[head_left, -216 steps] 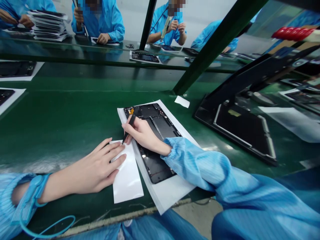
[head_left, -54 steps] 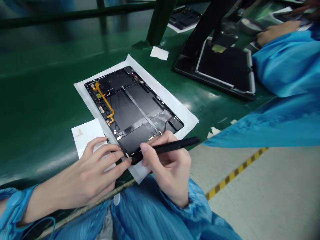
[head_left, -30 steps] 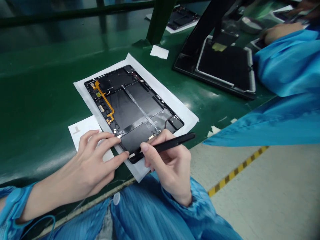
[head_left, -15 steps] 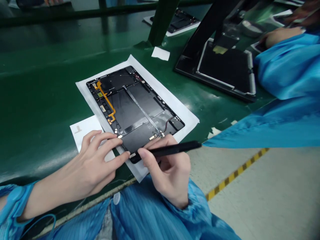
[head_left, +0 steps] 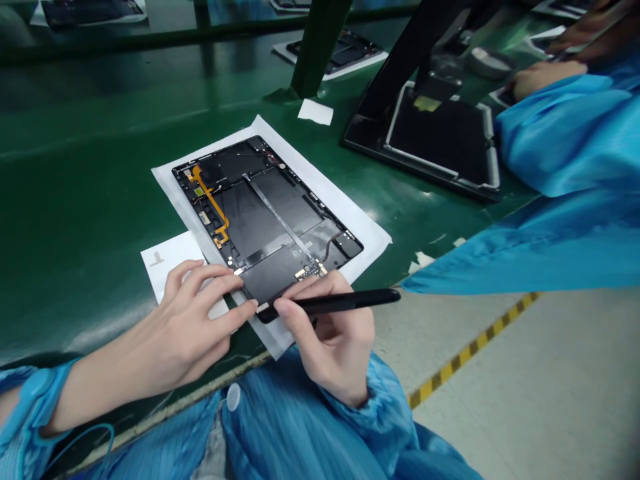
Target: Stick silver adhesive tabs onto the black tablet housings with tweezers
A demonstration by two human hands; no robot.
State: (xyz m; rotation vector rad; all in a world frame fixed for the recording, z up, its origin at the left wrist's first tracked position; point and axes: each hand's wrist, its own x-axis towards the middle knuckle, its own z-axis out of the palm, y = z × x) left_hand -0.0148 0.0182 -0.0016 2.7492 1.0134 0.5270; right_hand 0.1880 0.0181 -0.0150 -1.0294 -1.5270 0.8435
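1. While the right hand [head_left: 335, 340] grips a black pry stick [head_left: 345, 300] at the tablet's [head_left: 265, 220] near corner, the left hand [head_left: 175, 320] lies open beside it.
2. Mid-frame, that tablet sits on a white sheet [head_left: 340, 200]; a white card's [head_left: 175, 263] grey mark [head_left: 157, 259] is unreadable.

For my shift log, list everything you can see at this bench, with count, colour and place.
opened tablet: one, black, on the large sheet
flex cable: one, orange, on the tablet
large sheet: one, white, on the bench
small sheet: one, white, under the left hand
paper scrap: one, white, beyond the large sheet
green bench: one, under everything here
black stand: one, upper right
post: one, green, far side
co-worker's hand: one visible, upper right
floor tape: one, yellow and black, lower right
pen-shaped tool: one, black, in the right hand
left hand: on the small sheet, by the tablet
right hand: at the tablet's near corner
wrist strap: one, blue, left wrist
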